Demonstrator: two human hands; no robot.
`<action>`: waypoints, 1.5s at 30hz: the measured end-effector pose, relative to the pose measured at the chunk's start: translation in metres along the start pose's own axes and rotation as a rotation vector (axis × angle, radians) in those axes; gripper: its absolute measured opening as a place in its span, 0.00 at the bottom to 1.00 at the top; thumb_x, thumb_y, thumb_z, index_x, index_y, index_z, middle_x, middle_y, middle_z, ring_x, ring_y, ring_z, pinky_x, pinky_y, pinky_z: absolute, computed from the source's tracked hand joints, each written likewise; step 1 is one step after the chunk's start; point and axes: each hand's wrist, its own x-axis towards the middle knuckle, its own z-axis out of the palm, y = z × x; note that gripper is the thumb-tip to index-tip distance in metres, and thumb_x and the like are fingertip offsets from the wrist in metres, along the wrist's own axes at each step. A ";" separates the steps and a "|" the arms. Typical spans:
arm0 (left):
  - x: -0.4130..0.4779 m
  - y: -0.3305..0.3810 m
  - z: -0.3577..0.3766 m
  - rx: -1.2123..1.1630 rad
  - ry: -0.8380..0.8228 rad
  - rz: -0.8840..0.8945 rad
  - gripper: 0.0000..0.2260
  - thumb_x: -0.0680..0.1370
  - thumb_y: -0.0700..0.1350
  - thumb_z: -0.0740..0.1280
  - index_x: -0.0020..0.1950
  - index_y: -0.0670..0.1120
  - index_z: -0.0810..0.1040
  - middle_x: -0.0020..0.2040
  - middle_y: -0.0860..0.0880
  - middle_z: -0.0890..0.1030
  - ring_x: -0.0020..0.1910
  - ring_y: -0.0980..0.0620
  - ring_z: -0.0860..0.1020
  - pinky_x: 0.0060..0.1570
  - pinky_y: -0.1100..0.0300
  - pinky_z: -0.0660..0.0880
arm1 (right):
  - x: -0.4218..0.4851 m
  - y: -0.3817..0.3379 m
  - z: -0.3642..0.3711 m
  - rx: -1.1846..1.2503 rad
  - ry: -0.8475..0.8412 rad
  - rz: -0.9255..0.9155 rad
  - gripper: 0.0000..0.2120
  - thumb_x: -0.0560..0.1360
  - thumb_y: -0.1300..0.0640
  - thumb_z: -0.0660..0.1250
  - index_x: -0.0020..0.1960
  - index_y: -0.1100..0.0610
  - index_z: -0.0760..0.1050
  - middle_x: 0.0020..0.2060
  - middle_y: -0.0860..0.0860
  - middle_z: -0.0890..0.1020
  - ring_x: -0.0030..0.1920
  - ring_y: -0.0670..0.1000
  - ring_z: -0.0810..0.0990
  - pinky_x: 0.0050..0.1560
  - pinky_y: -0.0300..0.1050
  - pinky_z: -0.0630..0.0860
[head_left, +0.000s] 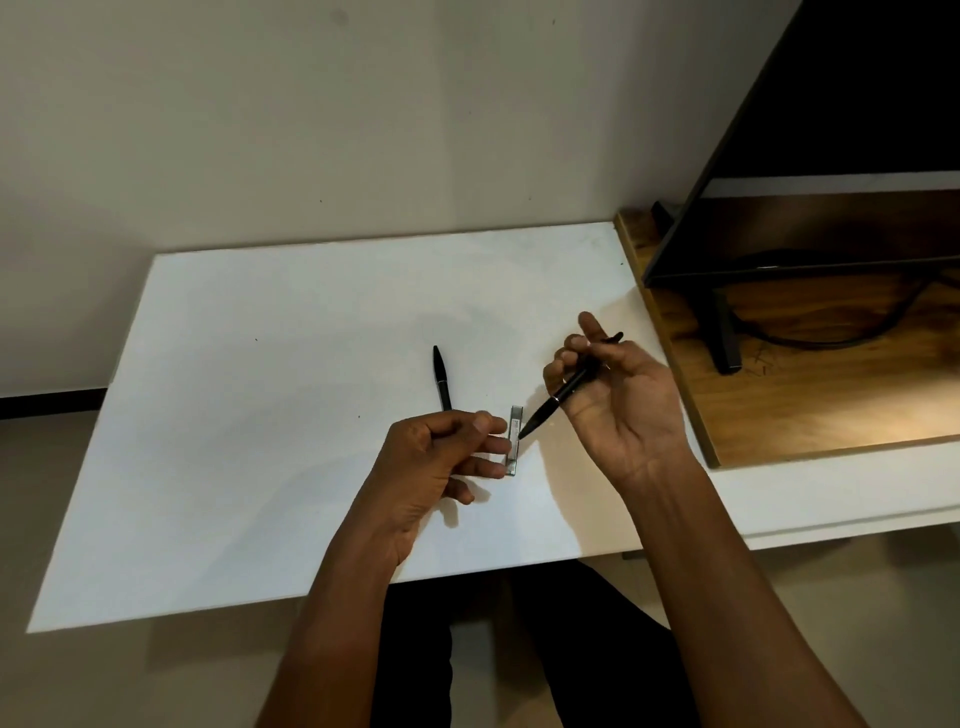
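My right hand (618, 405) holds a black pen (569, 387) between curled fingers and thumb, palm up, its tip pointing down-left. The tip nearly touches a small flat silver metal bar (514, 441). My left hand (441, 462) pinches that bar upright at its left edge with the fingertips, just above the white board (260, 415). A second black pen (441, 376) lies on the board, its near end hidden behind my left hand.
The white board lies across a white desk (831, 493) against a pale wall. To the right a black monitor (831, 130) stands on a wooden stand (831, 395), with its foot and a cable. My dark-clothed legs show below the board's front edge.
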 end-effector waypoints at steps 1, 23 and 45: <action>0.001 -0.001 -0.001 0.029 0.073 0.018 0.08 0.78 0.50 0.71 0.46 0.48 0.88 0.42 0.46 0.88 0.35 0.53 0.85 0.25 0.66 0.75 | 0.002 0.003 0.000 -0.065 0.033 -0.008 0.13 0.82 0.68 0.56 0.63 0.64 0.73 0.45 0.59 0.82 0.41 0.54 0.84 0.47 0.47 0.83; 0.017 -0.009 0.012 0.866 0.733 0.052 0.12 0.75 0.57 0.72 0.46 0.49 0.81 0.44 0.52 0.84 0.47 0.48 0.82 0.40 0.59 0.69 | 0.003 0.060 0.005 -1.637 0.274 -0.469 0.11 0.77 0.49 0.69 0.40 0.55 0.77 0.33 0.47 0.85 0.36 0.49 0.84 0.39 0.42 0.77; 0.018 0.005 -0.009 0.295 0.621 0.110 0.05 0.78 0.47 0.69 0.46 0.48 0.84 0.35 0.50 0.86 0.33 0.53 0.84 0.39 0.55 0.80 | 0.010 0.063 0.010 -1.795 0.242 -0.541 0.10 0.76 0.46 0.70 0.44 0.54 0.78 0.33 0.47 0.81 0.38 0.48 0.80 0.38 0.41 0.73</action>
